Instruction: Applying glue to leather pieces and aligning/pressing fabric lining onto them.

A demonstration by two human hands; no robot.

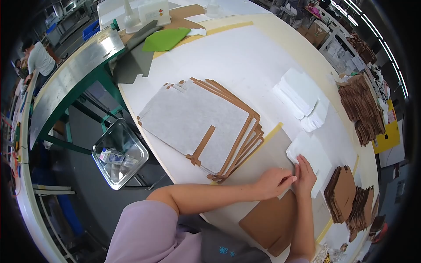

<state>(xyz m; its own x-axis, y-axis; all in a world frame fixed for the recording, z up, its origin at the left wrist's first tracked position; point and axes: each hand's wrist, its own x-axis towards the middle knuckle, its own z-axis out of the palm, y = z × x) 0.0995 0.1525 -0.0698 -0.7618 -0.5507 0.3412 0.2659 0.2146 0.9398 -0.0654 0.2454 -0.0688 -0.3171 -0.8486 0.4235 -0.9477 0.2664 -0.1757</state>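
Both of my hands are close together at the right of the table. My left hand [274, 182] reaches across with its fingers curled, its fingertips close to the right hand; what they pinch, if anything, is hidden. My right hand [304, 177] has its fingers stretched out, resting on the edge of a white cut sheet or thin stack of sheets [322, 164]. Below my hands lies a flat brown piece [272, 219], partly covered by my right forearm. To the left sits a fanned stack of white-faced panels with brown edges [188, 122].
A pile of white sheets [298, 92] lies farther back. Stacks of brown cut pieces [342, 193] stand along the right edge. Green material [165, 39] and a grey roll [136, 57] are at the far left. A metal tray [120, 153] on a stool stands beside the table.
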